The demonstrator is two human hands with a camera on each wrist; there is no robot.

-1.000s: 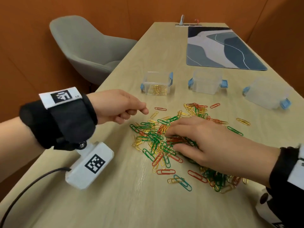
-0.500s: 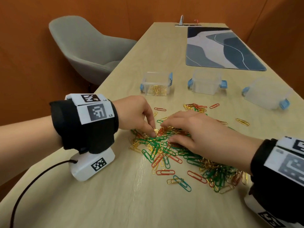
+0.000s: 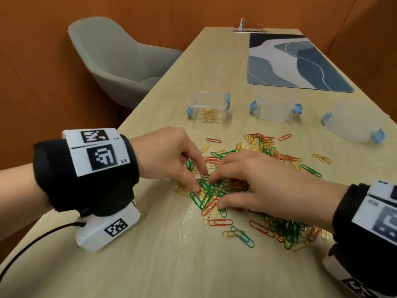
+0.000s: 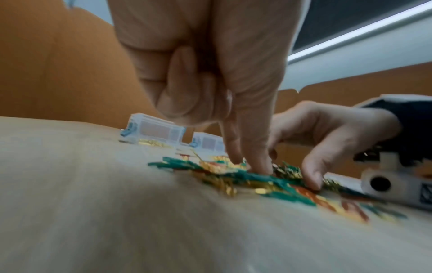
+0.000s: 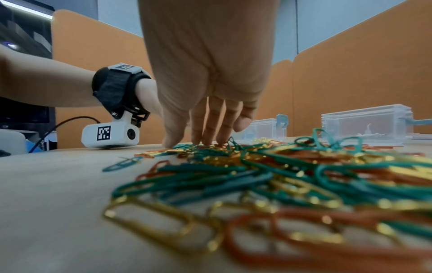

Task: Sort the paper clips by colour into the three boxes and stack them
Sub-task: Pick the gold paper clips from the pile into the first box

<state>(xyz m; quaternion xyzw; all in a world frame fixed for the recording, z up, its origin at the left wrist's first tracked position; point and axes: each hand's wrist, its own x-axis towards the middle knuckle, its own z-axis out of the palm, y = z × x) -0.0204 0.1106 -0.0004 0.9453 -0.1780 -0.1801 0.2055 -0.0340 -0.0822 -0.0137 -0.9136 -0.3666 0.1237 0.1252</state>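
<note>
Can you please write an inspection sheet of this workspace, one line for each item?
Surface: light wooden table; bare parts look clean.
Job's things: mixed pile of green, red and gold paper clips; three clear boxes behind it. The left box holds gold clips, the middle box looks empty, the right box is too blurred to tell.
Clutter: blue and grey desk mat at the far end.
Hands: left hand has fingertips down in the pile; right hand rests spread on the clips. Whether either pinches a clip cannot be told.
Cables: black cable runs from the left wrist camera.
Surroundings: grey chair, orange walls.
</note>
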